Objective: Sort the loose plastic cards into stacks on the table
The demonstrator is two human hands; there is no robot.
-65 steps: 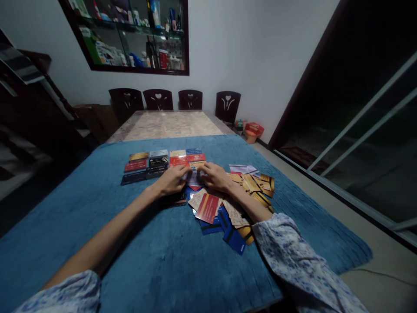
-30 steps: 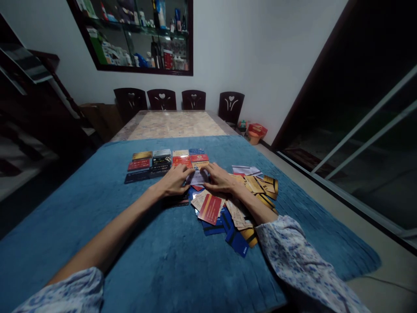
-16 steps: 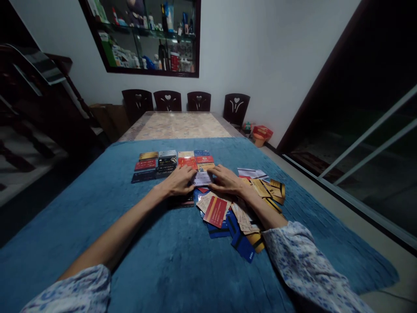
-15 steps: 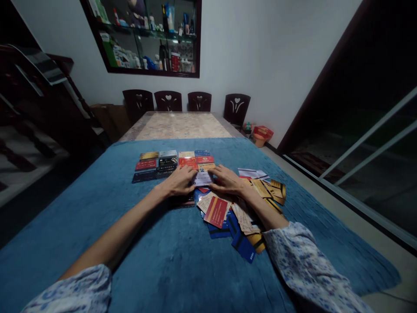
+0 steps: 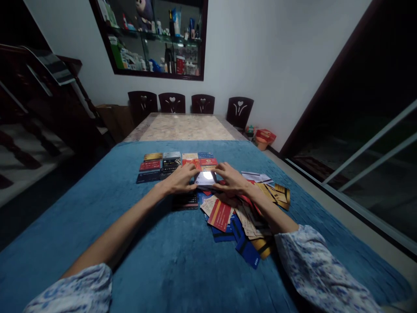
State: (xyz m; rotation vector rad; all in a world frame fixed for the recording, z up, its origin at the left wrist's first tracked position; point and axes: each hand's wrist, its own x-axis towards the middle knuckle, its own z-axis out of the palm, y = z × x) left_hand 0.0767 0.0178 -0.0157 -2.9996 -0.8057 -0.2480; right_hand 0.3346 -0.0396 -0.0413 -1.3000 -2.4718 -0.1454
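Note:
My left hand [image 5: 178,180] and my right hand [image 5: 232,178] meet over a pale card [image 5: 206,177] that glints with reflected light. Fingers of both hands pinch its two ends. The card sits just in front of neat rows of cards [image 5: 169,163] laid out on the blue cloth [image 5: 156,252]. Below and right of my hands lies a loose heap of cards [image 5: 241,213], red, blue, gold and beige; my right forearm rests over it. A dark card [image 5: 185,201] lies under my left wrist.
A bare marble tabletop [image 5: 184,127] stretches beyond the cloth, with several dark chairs [image 5: 202,103] at its far end. A glass wall cabinet [image 5: 156,39] hangs above. A red basket [image 5: 265,137] stands on the floor at right, near a sliding glass door [image 5: 368,148].
The card between my fingers has tilted and now catches a bright glare. My hands have stayed in place; the head camera has shifted a little, moving the scene rightward.

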